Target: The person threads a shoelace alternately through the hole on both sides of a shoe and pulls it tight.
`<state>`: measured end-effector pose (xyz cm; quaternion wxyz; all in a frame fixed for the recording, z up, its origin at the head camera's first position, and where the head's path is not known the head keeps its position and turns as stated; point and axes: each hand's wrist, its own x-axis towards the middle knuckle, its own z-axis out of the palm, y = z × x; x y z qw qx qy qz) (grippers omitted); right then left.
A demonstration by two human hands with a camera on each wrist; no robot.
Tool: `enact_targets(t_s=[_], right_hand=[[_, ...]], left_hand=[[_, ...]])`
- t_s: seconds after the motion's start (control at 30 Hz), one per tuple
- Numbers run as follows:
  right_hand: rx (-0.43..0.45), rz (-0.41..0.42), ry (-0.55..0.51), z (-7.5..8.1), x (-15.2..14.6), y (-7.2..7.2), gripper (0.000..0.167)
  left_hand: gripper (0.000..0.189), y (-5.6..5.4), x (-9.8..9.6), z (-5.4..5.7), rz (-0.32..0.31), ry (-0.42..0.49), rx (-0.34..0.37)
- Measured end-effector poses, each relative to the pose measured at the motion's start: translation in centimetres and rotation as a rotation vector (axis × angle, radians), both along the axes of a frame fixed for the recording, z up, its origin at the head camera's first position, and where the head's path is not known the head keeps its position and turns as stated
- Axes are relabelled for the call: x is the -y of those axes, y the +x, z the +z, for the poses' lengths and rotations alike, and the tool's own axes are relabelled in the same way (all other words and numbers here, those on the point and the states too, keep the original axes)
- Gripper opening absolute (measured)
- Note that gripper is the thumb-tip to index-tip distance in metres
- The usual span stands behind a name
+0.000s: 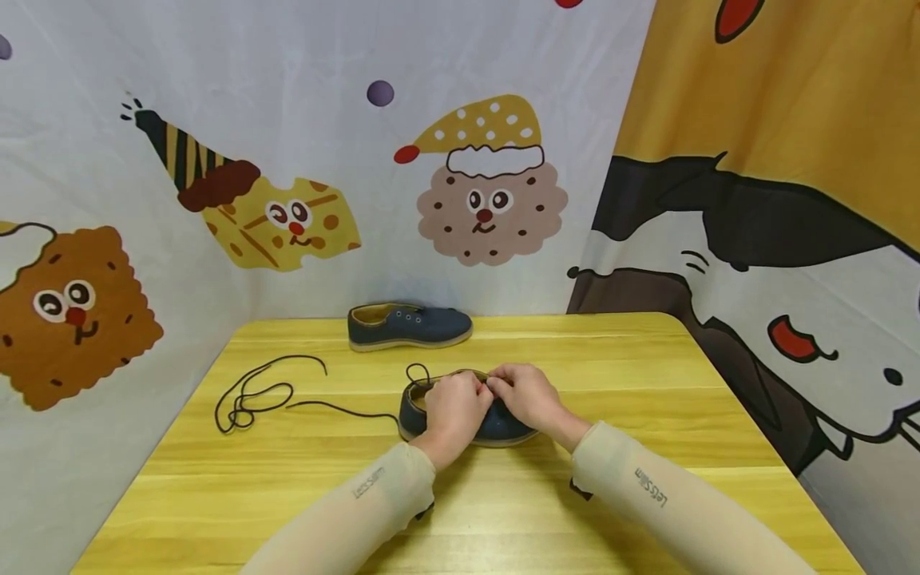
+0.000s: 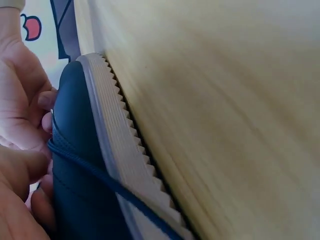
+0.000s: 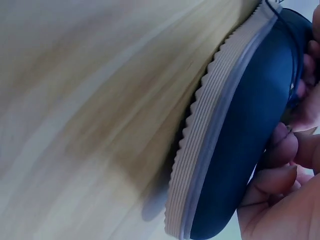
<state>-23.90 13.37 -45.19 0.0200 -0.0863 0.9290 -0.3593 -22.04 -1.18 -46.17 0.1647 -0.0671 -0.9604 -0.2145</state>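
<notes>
A dark blue canvas shoe (image 1: 513, 427) with a pale ridged sole stands on the table, toe to the right. My left hand (image 1: 456, 407) is over its opening, fingers curled and pinching the dark shoelace at the eyelets. From there the shoelace (image 2: 102, 175) crosses the shoe's side and sole in the left wrist view. My right hand (image 1: 528, 393) meets the left at the front of the opening, thumb and fingertips pinched together. What it pinches is mostly hidden; in the right wrist view its fingertips (image 3: 282, 145) press together beside the lace.
A second dark blue shoe (image 1: 413, 326) stands at the table's back edge, eyelets showing. Another dark lace (image 1: 244, 399) lies in loose loops at the left. One lace tail (image 1: 345, 410) stretches left from the shoe's heel. A printed curtain (image 1: 309, 48) hangs behind the yellow wooden table (image 1: 618, 495).
</notes>
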Motion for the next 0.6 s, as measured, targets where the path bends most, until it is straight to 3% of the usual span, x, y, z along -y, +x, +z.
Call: enact_targets(t_s=[0.17,0.27,0.4,0.6], right_hand=[[0.081,-0.022,-0.142,0.0,0.1,0.1,0.015],[0.109,0.004,-0.199,0.2,0.1,0.1,0.018],[0.1,0.028,-0.205,0.3,0.3,0.1,0.023],[0.044,-0.044,-0.172,-0.2,0.8,0.0,0.017]], left_hand=[[0.02,0.1,-0.4,-0.2,0.047,-0.058,-0.005],[0.017,0.5,-0.5,-0.2,0.023,-0.035,0.029],[0.027,1.2,-0.3,0.3,-0.078,0.072,0.167],[0.038,1.4,0.5,1.6,-0.233,0.236,0.324]])
